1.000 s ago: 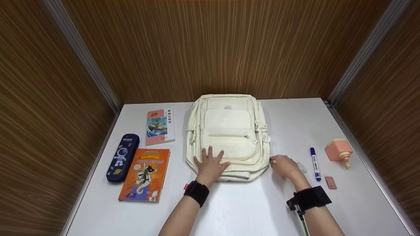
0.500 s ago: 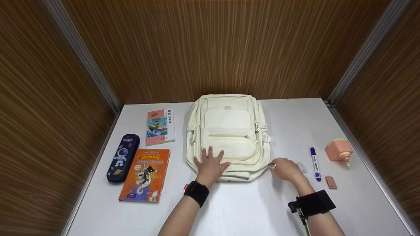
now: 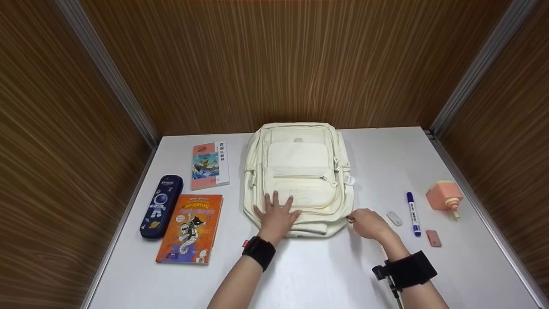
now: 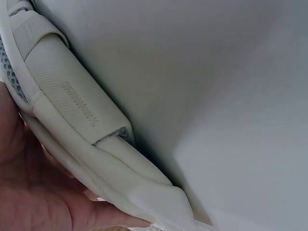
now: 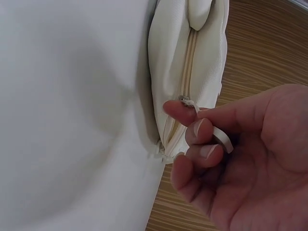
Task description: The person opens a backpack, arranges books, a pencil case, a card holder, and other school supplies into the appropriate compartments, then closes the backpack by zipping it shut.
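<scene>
A cream backpack [image 3: 300, 154] lies flat on the white table, its front side up. My left hand [image 3: 276, 221] rests on the lower left of its front, fingers spread straight. In the left wrist view that palm [image 4: 43, 192] lies along the bag's bottom edge, beside a webbing strap [image 4: 77, 91]. My right hand [image 3: 369, 223] is at the bag's lower right corner. Its thumb and curled fingers pinch a zipper pull [image 5: 224, 139], a pale cord loop on the slider. The zipper [image 5: 189, 62] runs along the bag's side and looks closed beyond the slider.
To the left lie a navy astronaut pencil case [image 3: 161, 206], an orange book [image 3: 191, 227] and a pink-and-white book [image 3: 210, 165]. On the right are a white eraser [image 3: 394, 218], a blue marker [image 3: 413, 214], a reddish eraser [image 3: 433, 238] and a pink squeeze bottle [image 3: 444, 196]. Wood-grain panels [image 3: 291, 64] enclose the table.
My right hand has moved a little toward me and to the left, round the bag's lower right corner with the zipper pull. The white eraser shows more fully. My left hand has stayed put.
</scene>
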`<act>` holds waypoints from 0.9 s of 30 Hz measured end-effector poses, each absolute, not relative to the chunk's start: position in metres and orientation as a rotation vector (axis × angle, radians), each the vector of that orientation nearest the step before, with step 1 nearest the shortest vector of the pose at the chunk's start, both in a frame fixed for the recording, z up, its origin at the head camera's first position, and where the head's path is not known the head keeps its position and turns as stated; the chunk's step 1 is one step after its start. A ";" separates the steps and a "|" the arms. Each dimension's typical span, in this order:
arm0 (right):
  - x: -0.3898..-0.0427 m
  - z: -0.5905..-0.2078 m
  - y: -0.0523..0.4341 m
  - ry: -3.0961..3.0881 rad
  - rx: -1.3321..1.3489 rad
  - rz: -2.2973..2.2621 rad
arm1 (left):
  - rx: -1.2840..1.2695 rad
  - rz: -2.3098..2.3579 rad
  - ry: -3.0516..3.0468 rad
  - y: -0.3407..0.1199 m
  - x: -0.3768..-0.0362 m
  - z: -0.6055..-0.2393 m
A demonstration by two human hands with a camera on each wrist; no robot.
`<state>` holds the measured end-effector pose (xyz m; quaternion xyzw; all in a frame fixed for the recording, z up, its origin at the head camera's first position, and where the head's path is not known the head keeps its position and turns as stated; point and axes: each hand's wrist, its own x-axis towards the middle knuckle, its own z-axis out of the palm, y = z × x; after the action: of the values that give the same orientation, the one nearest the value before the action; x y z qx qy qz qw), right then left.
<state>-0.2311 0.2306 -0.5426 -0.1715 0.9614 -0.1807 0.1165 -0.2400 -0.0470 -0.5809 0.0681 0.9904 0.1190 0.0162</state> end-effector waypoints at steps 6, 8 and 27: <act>-0.227 -0.539 0.223 2.811 -0.575 -0.558 | 0.198 0.387 3.063 -0.046 -0.241 -0.582; -0.226 -0.538 0.220 2.815 -0.593 -0.568 | 0.190 0.387 3.048 -0.045 -0.242 -0.581; -0.219 -0.534 0.191 2.792 -0.693 -0.676 | 0.160 0.394 2.967 -0.044 -0.246 -0.564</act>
<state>-0.2192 0.1908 -0.5341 -0.2334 0.9407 -0.2277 0.0933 -0.2465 -0.0443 -0.5645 0.0534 0.9873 0.1313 0.0721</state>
